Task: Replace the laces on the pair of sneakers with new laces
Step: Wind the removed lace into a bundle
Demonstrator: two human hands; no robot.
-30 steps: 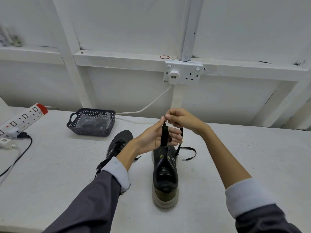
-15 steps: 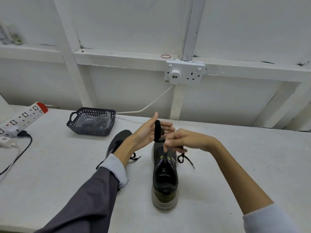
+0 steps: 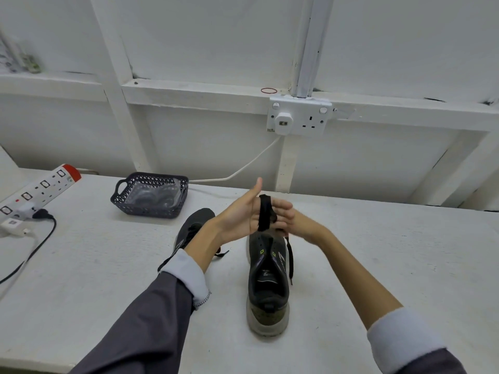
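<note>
Your left hand was flat, thumb up, its straight fingers looped by the black lace, above the toe of the near sneaker. Your right hand touched it at 3 o'clock. Its fingers were hidden, so I cannot tell their grip. The other sneaker lay at 10 o'clock.

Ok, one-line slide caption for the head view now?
A black lace coiled round the left hand, fingers straight; right hand holding its trailing part above an unlaced sneaker on the white table.
</note>
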